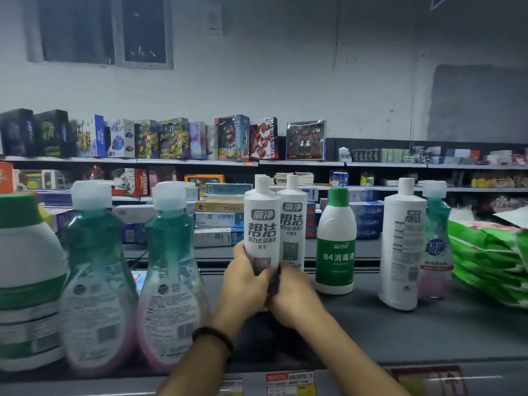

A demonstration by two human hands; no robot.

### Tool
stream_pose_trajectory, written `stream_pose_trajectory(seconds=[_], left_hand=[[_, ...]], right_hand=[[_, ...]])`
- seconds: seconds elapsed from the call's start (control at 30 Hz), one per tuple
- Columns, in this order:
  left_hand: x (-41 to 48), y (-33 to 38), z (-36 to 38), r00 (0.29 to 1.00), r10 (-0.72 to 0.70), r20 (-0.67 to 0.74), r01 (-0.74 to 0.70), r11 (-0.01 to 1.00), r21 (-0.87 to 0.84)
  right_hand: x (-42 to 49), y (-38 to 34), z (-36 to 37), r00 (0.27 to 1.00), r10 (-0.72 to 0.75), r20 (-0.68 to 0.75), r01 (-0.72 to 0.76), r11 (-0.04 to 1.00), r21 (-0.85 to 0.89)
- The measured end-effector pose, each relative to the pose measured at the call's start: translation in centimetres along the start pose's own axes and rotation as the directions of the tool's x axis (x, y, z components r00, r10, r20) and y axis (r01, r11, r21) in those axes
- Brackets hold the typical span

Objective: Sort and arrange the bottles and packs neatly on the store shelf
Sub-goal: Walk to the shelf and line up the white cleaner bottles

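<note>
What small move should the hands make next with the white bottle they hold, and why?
Probably settle the white bottle upright against its twin, label forward, then let go. The left hand and right hand both grip its lower part, and the twin with the same label stands just to its right, so the pair would form a neat row.

Dim, cool, even light, no hard shadows. The white bottle (pixel 261 232) held in the left hand (pixel 245 278) and right hand (pixel 294 295) reads sharp; the teal bottles (pixel 98 278) left of the hands are blurred and lens-stretched, and the green packs (pixel 485 258) right of them are smeared
</note>
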State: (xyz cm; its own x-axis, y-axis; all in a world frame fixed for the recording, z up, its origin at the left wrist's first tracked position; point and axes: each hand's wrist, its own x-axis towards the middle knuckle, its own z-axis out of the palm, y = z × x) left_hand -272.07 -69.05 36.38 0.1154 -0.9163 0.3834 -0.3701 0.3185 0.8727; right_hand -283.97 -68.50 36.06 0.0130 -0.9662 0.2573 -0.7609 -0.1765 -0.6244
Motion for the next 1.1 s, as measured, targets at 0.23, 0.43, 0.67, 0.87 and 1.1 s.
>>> stream_pose_trajectory(seconds=[0.23,0.43,0.67,0.87,1.1], left_hand=[[0.7,-0.6,0.4,1.0,0.004,-0.021,-0.004,1.0,0.021],[0.8,-0.8,0.5,0.999,-0.024,-0.023,0.025,0.999,0.044],[-3.5,2.4,1.6,0.988,-0.079,-0.131,0.115,0.947,0.3],[-8.3,4.6,6.2,0.98,0.191,0.061,-0.196,0.856,0.478],[-9.6,5.0,11.4,0.924,0.191,0.331,-0.355,0.748,0.561]], right_hand=[[1.5,0.2,0.4,0.999,0.046,0.021,-0.044,0.995,-0.091],[1.4,0.7,0.1,1.0,-0.016,0.022,0.017,0.998,-0.059],[-2.3,4.7,-5.1,0.978,0.006,-0.207,0.018,0.993,0.113],[-6.0,10.6,-10.5,0.843,0.131,-0.522,-0.07,0.989,0.134],[-5.1,16.1,-14.5,0.752,0.191,-0.631,-0.2,0.978,0.058]])
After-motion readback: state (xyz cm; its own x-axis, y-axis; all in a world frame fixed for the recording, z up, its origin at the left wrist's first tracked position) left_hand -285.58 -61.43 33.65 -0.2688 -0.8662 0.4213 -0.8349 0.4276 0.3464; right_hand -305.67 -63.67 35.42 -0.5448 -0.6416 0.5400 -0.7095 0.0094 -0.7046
